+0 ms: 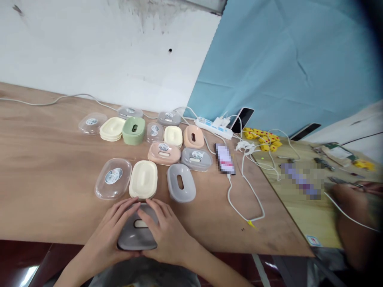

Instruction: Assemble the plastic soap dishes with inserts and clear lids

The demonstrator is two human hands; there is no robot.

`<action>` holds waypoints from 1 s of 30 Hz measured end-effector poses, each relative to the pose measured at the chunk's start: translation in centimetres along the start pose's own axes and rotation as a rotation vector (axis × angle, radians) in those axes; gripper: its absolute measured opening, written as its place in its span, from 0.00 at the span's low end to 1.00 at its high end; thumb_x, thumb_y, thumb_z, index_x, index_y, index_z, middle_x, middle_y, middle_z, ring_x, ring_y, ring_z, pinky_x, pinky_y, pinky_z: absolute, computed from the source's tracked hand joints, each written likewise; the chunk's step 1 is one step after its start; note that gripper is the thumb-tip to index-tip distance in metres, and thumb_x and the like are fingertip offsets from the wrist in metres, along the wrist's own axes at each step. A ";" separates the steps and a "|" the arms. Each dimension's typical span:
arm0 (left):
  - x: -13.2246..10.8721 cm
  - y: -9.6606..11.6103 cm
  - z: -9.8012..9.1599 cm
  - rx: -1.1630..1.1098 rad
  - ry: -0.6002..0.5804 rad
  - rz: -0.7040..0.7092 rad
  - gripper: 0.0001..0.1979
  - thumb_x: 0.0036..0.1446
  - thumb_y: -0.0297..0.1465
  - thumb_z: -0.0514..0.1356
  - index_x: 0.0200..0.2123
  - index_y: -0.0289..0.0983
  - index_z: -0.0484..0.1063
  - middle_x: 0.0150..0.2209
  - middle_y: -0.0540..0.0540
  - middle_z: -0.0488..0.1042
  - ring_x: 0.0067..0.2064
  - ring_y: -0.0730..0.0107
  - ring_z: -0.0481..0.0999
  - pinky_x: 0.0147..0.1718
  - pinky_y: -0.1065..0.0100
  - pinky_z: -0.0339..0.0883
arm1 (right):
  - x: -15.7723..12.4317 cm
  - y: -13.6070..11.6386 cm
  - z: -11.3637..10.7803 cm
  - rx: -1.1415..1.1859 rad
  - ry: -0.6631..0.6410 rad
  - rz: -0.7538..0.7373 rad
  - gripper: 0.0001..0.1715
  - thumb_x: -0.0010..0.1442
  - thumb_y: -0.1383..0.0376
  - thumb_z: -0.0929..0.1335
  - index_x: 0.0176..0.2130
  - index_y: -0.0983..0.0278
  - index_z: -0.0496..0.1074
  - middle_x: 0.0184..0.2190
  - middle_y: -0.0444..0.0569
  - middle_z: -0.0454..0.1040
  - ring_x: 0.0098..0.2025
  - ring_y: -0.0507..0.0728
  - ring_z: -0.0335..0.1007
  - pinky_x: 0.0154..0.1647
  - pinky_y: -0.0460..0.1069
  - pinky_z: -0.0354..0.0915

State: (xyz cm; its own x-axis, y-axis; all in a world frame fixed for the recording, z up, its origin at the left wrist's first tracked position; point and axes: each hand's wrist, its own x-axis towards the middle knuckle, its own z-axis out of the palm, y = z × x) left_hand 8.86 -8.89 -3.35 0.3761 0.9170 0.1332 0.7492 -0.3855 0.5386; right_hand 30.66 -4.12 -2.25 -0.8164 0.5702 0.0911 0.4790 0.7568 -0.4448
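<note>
The left hand [109, 235] and right hand [169, 235] are gripping a grey oval dish [134, 239] from either side, with the fingers half-curled over its top. They are holding it at the near edge of the wooden table [44, 191], just in front of a cream dish [143, 179].

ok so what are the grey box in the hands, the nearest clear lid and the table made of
The grey box, held between left hand and right hand: seemingly opaque moulded plastic, smooth satin sheen, rounded edges. The clear lid: transparent plastic, likely; the table shows through it, round sticker on top. The table: wood or wood-look board, matt, visible grain.
</note>
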 end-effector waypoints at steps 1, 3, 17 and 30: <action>-0.1 -0.2 0.0 0.050 0.010 -0.003 0.47 0.47 0.42 0.68 0.65 0.45 0.46 0.63 0.40 0.57 0.61 0.49 0.57 0.55 0.51 0.60 | 0.0 0.1 0.0 -0.014 0.009 -0.020 0.51 0.54 0.44 0.68 0.65 0.67 0.52 0.65 0.68 0.48 0.66 0.73 0.44 0.62 0.65 0.52; -0.3 -0.7 0.0 0.143 0.038 -0.009 0.43 0.48 0.44 0.66 0.64 0.45 0.51 0.62 0.41 0.59 0.58 0.48 0.60 0.52 0.52 0.61 | -0.1 0.3 -0.6 -0.028 0.020 -0.073 0.52 0.54 0.42 0.66 0.65 0.68 0.50 0.67 0.68 0.45 0.68 0.72 0.39 0.63 0.65 0.50; -0.3 -1.9 -1.6 0.270 0.038 -0.011 0.36 0.49 0.44 0.65 0.60 0.50 0.58 0.63 0.46 0.60 0.55 0.48 0.60 0.47 0.56 0.57 | 4.7 4.5 -3.3 -0.266 0.179 -0.112 0.11 0.64 0.71 0.63 0.44 0.64 0.73 0.40 0.48 0.77 0.42 0.59 0.64 0.44 0.53 0.63; -1.2 -3.5 -3.4 0.340 0.028 -0.005 0.33 0.47 0.46 0.64 0.57 0.49 0.63 0.60 0.45 0.64 0.54 0.47 0.63 0.46 0.55 0.59 | 2.2 6.2 -5.4 -0.313 0.010 -0.039 0.10 0.58 0.62 0.67 0.35 0.68 0.72 0.41 0.56 0.75 0.39 0.60 0.70 0.42 0.54 0.65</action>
State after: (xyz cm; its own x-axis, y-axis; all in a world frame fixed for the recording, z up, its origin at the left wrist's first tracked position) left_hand 3.90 -8.32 -2.61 0.3604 0.9196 0.1566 0.8917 -0.3889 0.2315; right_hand 33.62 3.54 0.02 -0.8337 0.5407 0.1125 0.5245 0.8389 -0.1452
